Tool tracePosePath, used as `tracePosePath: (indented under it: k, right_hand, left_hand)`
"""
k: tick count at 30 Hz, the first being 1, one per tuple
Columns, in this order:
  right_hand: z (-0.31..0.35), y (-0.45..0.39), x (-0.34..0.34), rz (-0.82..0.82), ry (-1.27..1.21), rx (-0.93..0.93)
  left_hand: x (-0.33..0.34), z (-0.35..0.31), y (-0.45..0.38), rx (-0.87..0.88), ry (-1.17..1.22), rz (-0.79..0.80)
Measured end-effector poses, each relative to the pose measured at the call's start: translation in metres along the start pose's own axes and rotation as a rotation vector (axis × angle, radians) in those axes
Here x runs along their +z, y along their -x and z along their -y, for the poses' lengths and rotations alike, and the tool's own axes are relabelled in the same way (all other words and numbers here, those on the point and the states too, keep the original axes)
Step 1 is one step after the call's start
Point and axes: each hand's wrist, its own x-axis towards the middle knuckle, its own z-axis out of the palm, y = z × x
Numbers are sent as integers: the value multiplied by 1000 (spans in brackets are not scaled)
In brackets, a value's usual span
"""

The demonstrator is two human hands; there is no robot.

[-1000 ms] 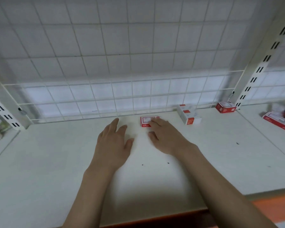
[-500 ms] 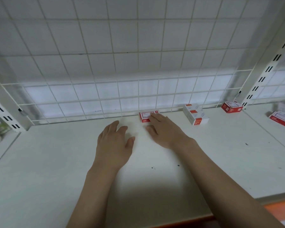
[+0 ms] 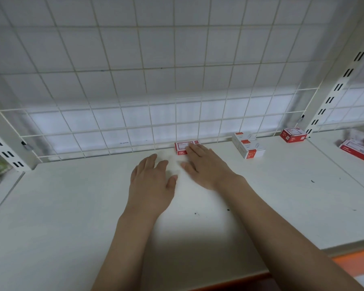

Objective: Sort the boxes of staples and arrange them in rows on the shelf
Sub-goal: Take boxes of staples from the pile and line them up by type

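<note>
Now the small red and white box (image 3: 183, 147) sits right up against the wire grid (image 3: 147, 80) at the back; a second ago it lay a little way out from it, and the right hand (image 3: 206, 164) has slid it there. Biggest of all is the white shelf (image 3: 72, 206), wide and flat, with a few dark specks. Behind it stands the white wire grid. A white post with black slots (image 3: 336, 89) stands at the right. The left hand (image 3: 151, 181) lies flat on the shelf with straight fingers, a little apart. The right hand's straight fingers rest on top of the box, close together. Two more white boxes (image 3: 249, 145) sit side by side further right. Another red box (image 3: 293, 135) sits by the post.
</note>
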Motion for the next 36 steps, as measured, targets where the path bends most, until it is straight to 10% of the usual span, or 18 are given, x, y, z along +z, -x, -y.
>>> tracePosePath:
  k: [13,36]
  right_hand:
    - [-49,78,-29,-109,92,50]
    - [-322,237,-88,-186,-33,92]
  left_hand:
    - [0,-48,12,-2,18,-26]
    - [91,-322,37,2,96,-39]
